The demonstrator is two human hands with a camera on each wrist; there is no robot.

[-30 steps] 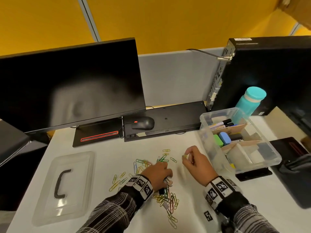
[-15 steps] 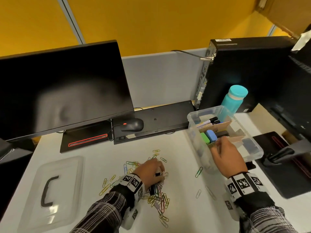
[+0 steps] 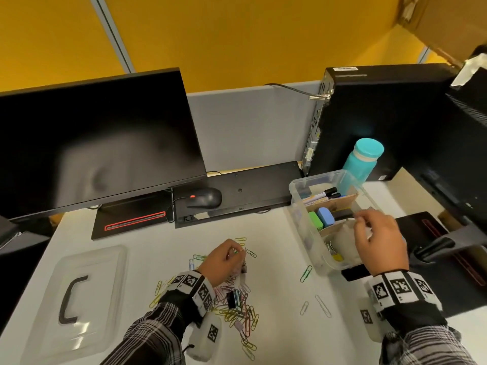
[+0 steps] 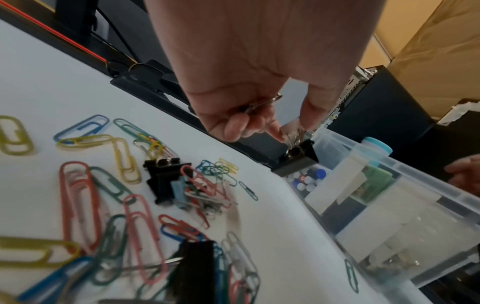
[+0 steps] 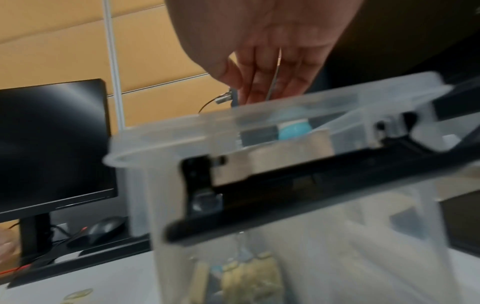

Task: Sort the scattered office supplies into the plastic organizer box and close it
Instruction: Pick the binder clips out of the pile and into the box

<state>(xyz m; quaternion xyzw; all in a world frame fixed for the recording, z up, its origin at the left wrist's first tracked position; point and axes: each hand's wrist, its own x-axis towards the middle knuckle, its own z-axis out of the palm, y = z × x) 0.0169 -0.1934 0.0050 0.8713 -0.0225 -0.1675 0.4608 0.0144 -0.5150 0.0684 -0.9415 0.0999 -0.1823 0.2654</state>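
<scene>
Now the clear plastic organizer box with cardboard dividers (image 3: pixel 297 204) sits open at the right of the white desk (image 3: pixel 276 338), and the right hand (image 3: pixel 379 239) hovers over its near compartment, fingers bunched downward. The right wrist view shows a thin wire loop, probably a paper clip, between those fingers (image 5: pixel 259 90) just above the rim, so it looks poised for a drop. Best to let go low and straight over that compartment, well inside the wall, so nothing bounces out.

Left of the box, the left hand (image 3: pixel 224 262) hangs over the heap of coloured paper clips (image 3: pixel 237 309), pinching a small black binder clip (image 4: pixel 298 158) by its wire handles. A steady pinch on both handles should keep it from swinging on the way across.

From the head view that clip is almost hidden under the knuckles; the left wrist view shows it dangling clear of the desk, plus two more black binder clips (image 4: pixel 163 181) tangled in the heap. The clear lid with a dark handle (image 3: pixel 73 299) lies far left, off the box.
</scene>
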